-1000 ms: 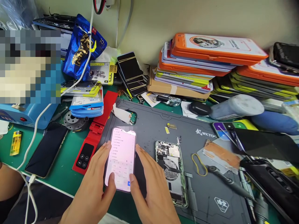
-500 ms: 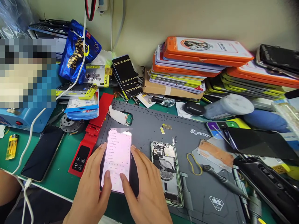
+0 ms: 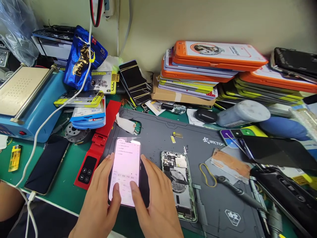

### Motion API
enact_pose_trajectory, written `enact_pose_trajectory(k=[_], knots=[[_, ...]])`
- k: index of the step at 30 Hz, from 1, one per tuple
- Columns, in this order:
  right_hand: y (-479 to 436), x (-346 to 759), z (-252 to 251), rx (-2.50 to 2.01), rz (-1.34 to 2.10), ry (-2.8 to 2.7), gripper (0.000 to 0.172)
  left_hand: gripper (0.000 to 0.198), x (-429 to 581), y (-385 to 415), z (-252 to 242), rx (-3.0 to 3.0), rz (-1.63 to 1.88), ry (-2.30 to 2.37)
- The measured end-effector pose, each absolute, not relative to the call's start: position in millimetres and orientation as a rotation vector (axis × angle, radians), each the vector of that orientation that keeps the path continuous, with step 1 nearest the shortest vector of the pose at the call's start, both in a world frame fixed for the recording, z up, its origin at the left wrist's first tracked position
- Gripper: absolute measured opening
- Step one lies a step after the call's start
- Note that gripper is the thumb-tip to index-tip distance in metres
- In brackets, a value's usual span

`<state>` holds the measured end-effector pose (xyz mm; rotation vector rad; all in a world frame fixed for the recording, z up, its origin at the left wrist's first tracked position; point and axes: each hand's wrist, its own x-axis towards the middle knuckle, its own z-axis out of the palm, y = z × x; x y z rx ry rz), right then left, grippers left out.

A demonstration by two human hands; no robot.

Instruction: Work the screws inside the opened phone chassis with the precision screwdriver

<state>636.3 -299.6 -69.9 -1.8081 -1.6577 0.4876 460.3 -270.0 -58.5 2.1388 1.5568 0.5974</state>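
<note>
A lit smartphone (image 3: 123, 158) is held upright between both hands at the near edge of the mat, its pinkish screen showing a short text list above a keypad. My left hand (image 3: 99, 195) wraps the phone's left side, thumb over the lower keys. Along the right side lie the fingers of my right hand (image 3: 156, 195), with its thumb also over the keypad. Just right of that hand, an opened phone (image 3: 179, 185) lies on the grey work mat (image 3: 153, 132) with its inner parts exposed.
On the left are a blue heating plate machine (image 3: 47, 109), a dark phone (image 3: 51, 165) on a white cable, a yellow lighter (image 3: 15, 158) and a red folding device (image 3: 97, 145). Stacked orange cases (image 3: 218, 54) stand behind; a grey screwdriver (image 3: 239, 191) and black handheld tool (image 3: 284, 195) lie right.
The list on the phone's screen has become shorter and the row above the keypad differs. Both thumbs have shifted slightly over the keys. The whole view has moved a little.
</note>
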Motion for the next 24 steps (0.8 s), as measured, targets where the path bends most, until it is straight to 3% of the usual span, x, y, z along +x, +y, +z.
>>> enact_pose_trajectory(k=[24], knots=[[-299.3, 636.2, -71.6, -1.845, 0.421, -1.652, 0.056, 0.062, 462.1, -268.8, -54.3, 2.246, 0.588, 1.572]])
